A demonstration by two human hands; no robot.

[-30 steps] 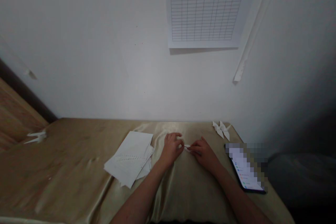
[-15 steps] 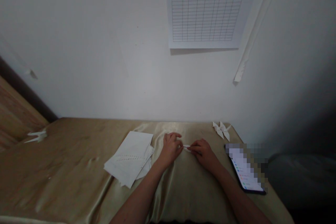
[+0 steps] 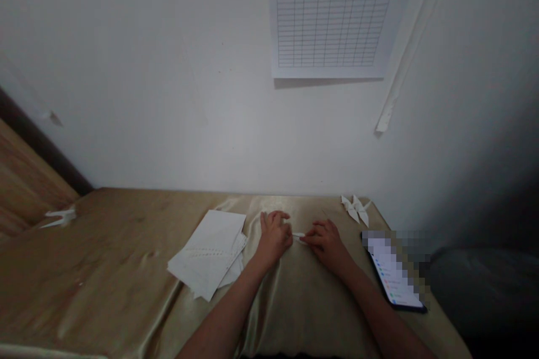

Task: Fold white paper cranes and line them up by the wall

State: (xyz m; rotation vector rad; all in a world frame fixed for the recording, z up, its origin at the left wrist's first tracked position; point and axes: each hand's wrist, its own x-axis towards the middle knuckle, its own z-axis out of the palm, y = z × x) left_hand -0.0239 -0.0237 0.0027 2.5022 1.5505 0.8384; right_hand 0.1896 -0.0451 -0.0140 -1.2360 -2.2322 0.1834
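Note:
Between my two hands is a small folded piece of white paper [image 3: 298, 235], low over the cloth-covered table. My left hand [image 3: 275, 235] pinches its left end, with the other fingers curled above. On the opposite end, the thumb and fingertips of my right hand [image 3: 324, 240] are closed. Most of the paper is hidden by the fingers, so its folded shape is hard to make out. Left of my left hand lies a loose stack of white paper sheets [image 3: 210, 252]. Two folded white paper figures [image 3: 355, 209] rest beyond my right hand, near the table's far right corner.
A phone [image 3: 396, 275] with a lit screen lies at the table's right edge. Another white paper piece [image 3: 61, 216] is at the far left. Gold cloth [image 3: 105, 269] with wrinkles covers the table, which meets a white wall [image 3: 168, 95] bearing a printed chart [image 3: 328, 28].
My left fingers have shifted very slightly on the folded paper. Both hands stay in nearly the same place, and the other things have not moved.

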